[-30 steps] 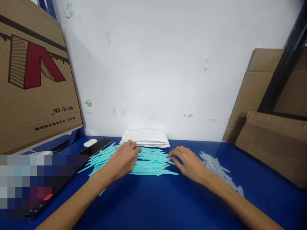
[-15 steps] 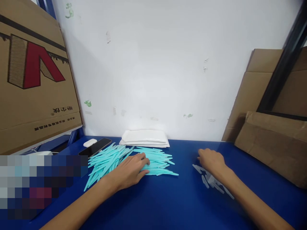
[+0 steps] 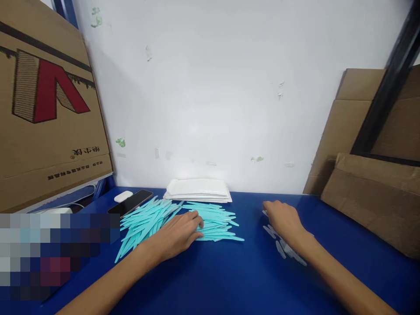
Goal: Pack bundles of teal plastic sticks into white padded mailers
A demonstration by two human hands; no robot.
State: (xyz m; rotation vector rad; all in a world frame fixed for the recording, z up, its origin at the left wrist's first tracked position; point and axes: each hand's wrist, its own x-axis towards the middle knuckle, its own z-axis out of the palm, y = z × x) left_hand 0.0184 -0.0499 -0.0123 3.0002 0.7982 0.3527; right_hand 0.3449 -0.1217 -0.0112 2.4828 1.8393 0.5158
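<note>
My left hand [image 3: 183, 229] lies palm down on slim turquoise plastic sticks with tapered ends. Its thumb stands apart from the curled fingers. Under and right of it is one layer of these sticks [image 3: 216, 221], mostly lying crosswise. Left of the hand a looser heap of turquoise sticks [image 3: 142, 227] fans out at a slant. My right hand [image 3: 284, 218] is closed, with the tip of a small translucent plastic piece [image 3: 264, 212] showing at its fingertips. Several similar translucent pieces [image 3: 280, 249] are scattered on the blue table beneath that wrist, some partly hidden by it.
A stack of flat white packets [image 3: 197, 190] sits against the white wall. A dark phone [image 3: 131, 203] and a white earbud case [image 3: 123, 196] lie at the back left. A large printed carton [image 3: 65, 144] stands left; brown cardboard [image 3: 370, 205] leans at right.
My right hand has moved slightly left and away from me, and a translucent piece now shows at its fingertips. My left hand has barely shifted on the turquoise sticks.
</note>
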